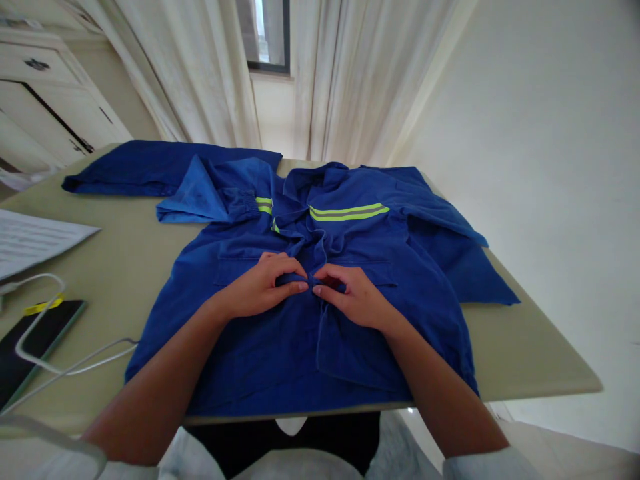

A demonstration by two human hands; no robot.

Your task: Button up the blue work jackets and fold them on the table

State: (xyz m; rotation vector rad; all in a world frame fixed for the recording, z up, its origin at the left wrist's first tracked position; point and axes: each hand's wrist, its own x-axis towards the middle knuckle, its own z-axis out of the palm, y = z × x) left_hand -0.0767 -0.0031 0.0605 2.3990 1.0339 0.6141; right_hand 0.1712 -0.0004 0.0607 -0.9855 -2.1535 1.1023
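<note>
A blue work jacket (260, 353) with yellow-green reflective strips (350, 212) lies spread front-up on the table, its collar toward the far side. At the middle of its front opening, my left hand (265, 283) pinches one front edge between thumb and fingers. Close beside it, my right hand (353, 290) pinches the other front edge, the fingertips of both hands almost touching. Whatever fastener sits between the fingertips is too small and covered to make out. Below my hands the right front flap hangs loose over the cloth.
Folded blue cloth (170, 167) lies at the table's far left. On the left are a printed sheet (40, 240), a dark phone (40, 340) and a white cable (75, 370). The beige table (540, 360) stands near a white wall (565, 167) and curtains (200, 73).
</note>
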